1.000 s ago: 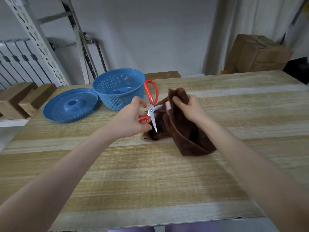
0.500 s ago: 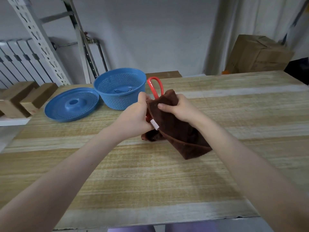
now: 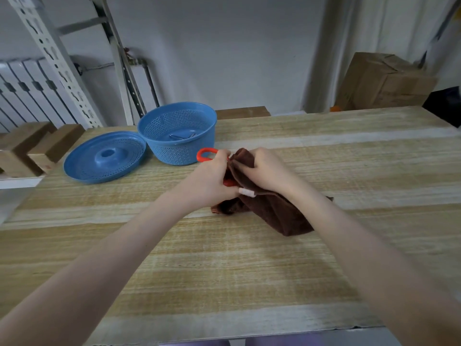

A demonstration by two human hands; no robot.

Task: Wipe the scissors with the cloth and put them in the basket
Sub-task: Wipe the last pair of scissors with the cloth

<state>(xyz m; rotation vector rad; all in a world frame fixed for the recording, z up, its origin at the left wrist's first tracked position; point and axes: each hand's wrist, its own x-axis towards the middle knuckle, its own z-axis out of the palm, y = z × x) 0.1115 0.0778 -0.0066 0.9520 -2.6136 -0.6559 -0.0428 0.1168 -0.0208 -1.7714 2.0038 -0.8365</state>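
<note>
One pair of scissors (image 3: 205,154) was held by its red handles in the curled left hand (image 3: 212,181), blades hidden under one brown cloth (image 3: 274,211) gripped by the right hand (image 3: 267,171), just near of one blue basket (image 3: 174,152).

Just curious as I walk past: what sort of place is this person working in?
Likely a storeroom or workshop, not a kitchen: perforated metal racking stands behind the plain wooden worktable, a cardboard box sits by the far wall, and a radiator is at left.

A blue lid (image 3: 104,157) lies on the wooden table (image 3: 224,270), a cardboard box (image 3: 381,81) behind.
</note>
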